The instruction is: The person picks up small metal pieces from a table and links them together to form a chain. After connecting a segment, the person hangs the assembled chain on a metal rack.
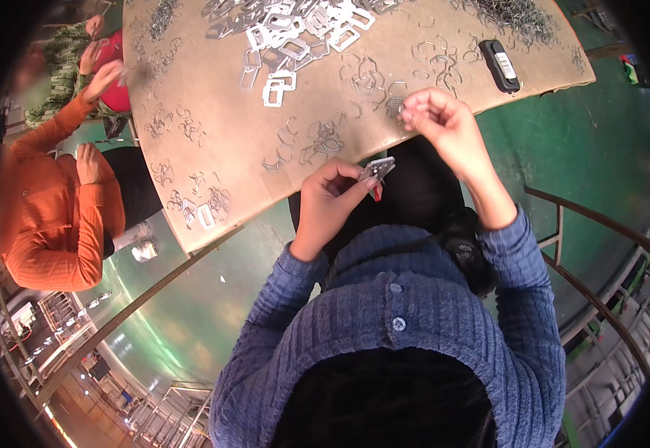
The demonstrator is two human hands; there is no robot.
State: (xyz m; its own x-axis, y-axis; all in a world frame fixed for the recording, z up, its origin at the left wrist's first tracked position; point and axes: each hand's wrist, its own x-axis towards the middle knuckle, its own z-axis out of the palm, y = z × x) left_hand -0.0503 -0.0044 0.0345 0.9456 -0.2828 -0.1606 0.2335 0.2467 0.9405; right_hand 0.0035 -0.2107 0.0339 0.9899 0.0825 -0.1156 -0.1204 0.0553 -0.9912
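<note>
Between the thumb and fingers of my left hand is a small silvery metal piece, held just off the table's near edge. A bit of red shows beneath this piece. My right hand is raised to the right over the same edge, thumb and fingertips pinched together. Whatever lies in that pinch is too small to make out. Bent wire clips lie in loose clusters on the table in front of both hands.
The brown-covered table bears a heap of flat metal frames and a pile of small metal parts. A black oblong object lies near the right edge. At left sits a co-worker in orange, another person beyond.
</note>
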